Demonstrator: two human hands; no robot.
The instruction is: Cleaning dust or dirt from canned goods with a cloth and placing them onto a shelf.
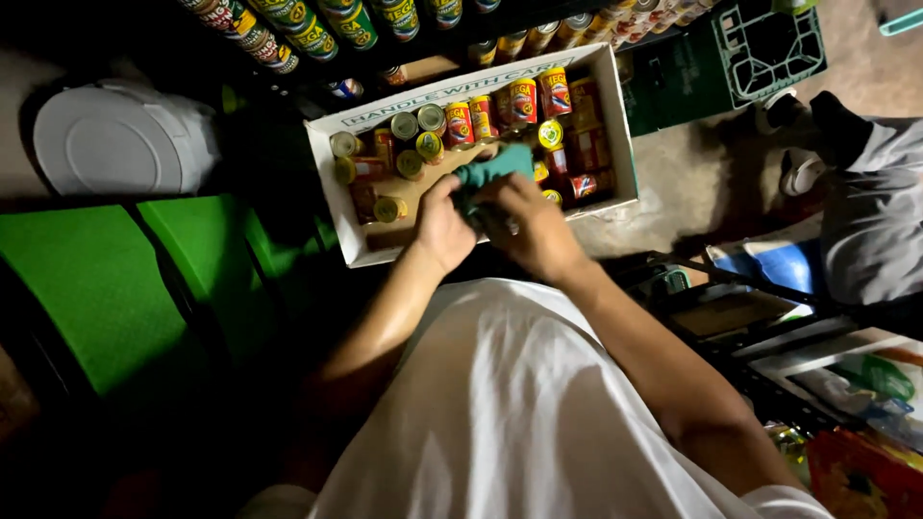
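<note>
Both my hands meet over an open white cardboard box point(621, 125) that holds several small tins with red and yellow labels point(460, 123). My left hand point(440, 229) and my right hand point(535, 231) are closed on a teal cloth point(496, 167) bunched between them, just above the tins. A small shiny spot shows under my right fingers; I cannot tell what it is. My white shirt fills the bottom of the view.
A shelf of tins point(310, 35) runs behind the box. Green plastic seats point(91, 288) and a white lidded bucket point(120, 144) stand at left. A green crate point(769, 48) sits at top right. Another person in grey point(875, 216) is at right, above cluttered packages point(846, 384).
</note>
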